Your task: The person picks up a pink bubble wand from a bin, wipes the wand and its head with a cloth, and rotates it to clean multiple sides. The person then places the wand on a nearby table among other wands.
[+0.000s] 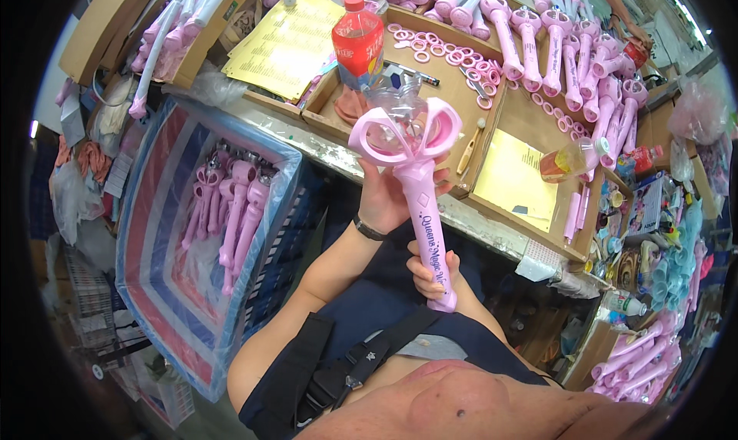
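A pink toy wand [419,198] is held up before my chest, tilted, with its looped head at the top. Clear plastic [400,106] shows at the top of that head. My left hand [384,200] holds the wand just below the head, its thumb at the near side and fingers partly hidden behind. Lower down, my right hand [432,271] wraps its fingers round the handle.
At left, a lined basket [150,232] holds several pink wands [242,179]. On the bench are cardboard trays [492,109] with pink rings [461,56], yellow sheets [288,44], a red-labelled bottle [358,44] and a tipped bottle [569,159]. A co-worker's hand [639,34] reaches in at far right.
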### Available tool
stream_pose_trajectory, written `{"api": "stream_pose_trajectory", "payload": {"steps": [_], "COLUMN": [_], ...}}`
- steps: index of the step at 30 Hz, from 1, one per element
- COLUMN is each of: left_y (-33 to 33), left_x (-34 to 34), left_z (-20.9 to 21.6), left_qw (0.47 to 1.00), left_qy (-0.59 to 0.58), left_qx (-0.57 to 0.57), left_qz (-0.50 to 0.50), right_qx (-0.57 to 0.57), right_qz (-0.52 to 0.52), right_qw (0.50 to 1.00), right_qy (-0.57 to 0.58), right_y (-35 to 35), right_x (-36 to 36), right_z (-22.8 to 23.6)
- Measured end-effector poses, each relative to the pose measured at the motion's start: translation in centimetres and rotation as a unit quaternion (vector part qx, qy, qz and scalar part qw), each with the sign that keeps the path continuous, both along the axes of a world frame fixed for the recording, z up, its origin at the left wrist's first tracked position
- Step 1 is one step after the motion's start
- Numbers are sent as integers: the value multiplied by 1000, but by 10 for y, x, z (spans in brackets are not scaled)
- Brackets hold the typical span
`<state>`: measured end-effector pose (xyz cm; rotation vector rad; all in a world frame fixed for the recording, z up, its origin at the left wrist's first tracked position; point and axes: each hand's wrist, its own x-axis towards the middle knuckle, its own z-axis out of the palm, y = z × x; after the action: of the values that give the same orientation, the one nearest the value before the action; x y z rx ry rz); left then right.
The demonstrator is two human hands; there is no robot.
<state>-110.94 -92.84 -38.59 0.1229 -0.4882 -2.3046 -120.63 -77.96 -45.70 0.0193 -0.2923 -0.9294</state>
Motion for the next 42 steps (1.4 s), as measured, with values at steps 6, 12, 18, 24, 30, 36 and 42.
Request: {"api": "stream_pose_trajectory", "payload": {"steps": [6,12,18,24,30,36,42], "left_y": [2,-13,-8,4,-17,-9,14], "left_x": [1,-14,-9,-3,-8,-8,5], "left_z": [0,16,12,4,13,1,-21], "left_qw": [996,998,998,991,997,999,998], "left_qy": [59,40,35,-50,18,-7,-25], "left_qx": [-58,-18,-60,-121,-62,-31,-39], "left_qz": [-42,50,4,-11,41,11,-48], "right_qx": [-11,-30,-32,-29,-31,-33,3], "right_qz": [21,27,43,44,52,14,-2], "right_qw": [998,986,980,978,982,994,1000], "right_qy": [-55,-165,-191,-203,-178,-101,-10], "right_y": [-5,-9,-8,-8,-7,-3,2], "right_x": [5,13,12,11,13,1,-9], "right_z": [1,-2,-1,-4,-1,-1,10]}}
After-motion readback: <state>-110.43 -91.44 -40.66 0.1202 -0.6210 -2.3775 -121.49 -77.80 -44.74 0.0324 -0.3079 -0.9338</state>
